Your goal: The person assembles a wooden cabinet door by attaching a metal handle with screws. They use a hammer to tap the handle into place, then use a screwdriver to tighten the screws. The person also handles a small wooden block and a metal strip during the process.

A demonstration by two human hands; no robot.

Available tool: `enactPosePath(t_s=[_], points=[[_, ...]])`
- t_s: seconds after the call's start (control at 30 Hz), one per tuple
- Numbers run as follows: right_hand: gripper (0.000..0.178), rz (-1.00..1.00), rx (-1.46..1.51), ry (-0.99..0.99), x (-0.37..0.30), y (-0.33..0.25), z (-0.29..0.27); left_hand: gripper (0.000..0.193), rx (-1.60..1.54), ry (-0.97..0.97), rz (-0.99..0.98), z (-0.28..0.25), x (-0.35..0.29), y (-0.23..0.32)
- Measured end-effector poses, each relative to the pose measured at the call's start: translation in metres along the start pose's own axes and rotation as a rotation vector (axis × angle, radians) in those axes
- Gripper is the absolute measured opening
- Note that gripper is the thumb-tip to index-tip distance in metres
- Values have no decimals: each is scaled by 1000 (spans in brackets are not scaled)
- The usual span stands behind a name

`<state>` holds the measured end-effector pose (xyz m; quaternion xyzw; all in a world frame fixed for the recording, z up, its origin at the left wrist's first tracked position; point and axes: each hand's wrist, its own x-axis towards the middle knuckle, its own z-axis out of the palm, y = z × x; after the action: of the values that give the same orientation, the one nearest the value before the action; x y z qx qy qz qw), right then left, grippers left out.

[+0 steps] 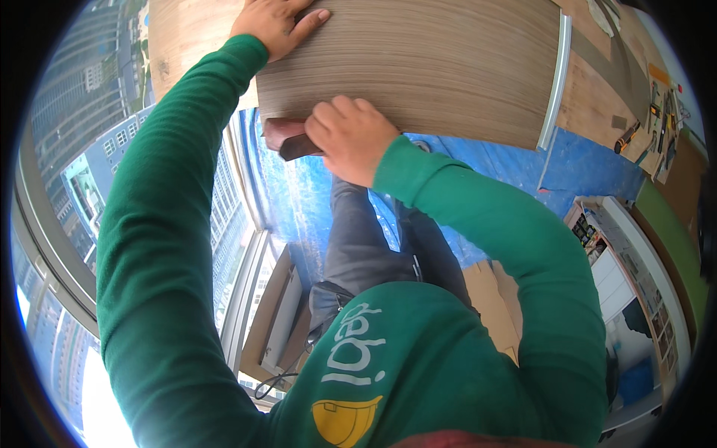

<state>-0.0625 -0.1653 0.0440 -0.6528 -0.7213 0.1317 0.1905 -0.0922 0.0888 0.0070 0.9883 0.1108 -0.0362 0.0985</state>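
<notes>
while the right hand (351, 138) grips a brown block (284, 133), the wood-grain panel (426, 67) lies beyond; left hand (275, 28) — apart — rests on it.

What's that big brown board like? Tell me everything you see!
The board looks like wood, brown with fine streaks running left to right. It lies flat, its far edge out of view, with a pale strip along its right end. The left hand rests on its left side; the right hand holds a block at its near edge.
</notes>
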Motion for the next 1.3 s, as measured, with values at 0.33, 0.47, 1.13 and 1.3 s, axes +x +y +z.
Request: enactPosePath(t_s=[0.33,0.47,1.13,1.3], points=[[58,146,10,-92,-96,57,-52,66,9,-30,-20,-2,3,4],[56,203,-37,-118,-129,77,-73,67,-9,-47,-18,-5,4,5],[62,783,-197,-251,-427,173,-223,58,162,279,192,32,6,-18],[62,690,71,-97,-321,131,-184,65,62,37,34,4,8,5]])
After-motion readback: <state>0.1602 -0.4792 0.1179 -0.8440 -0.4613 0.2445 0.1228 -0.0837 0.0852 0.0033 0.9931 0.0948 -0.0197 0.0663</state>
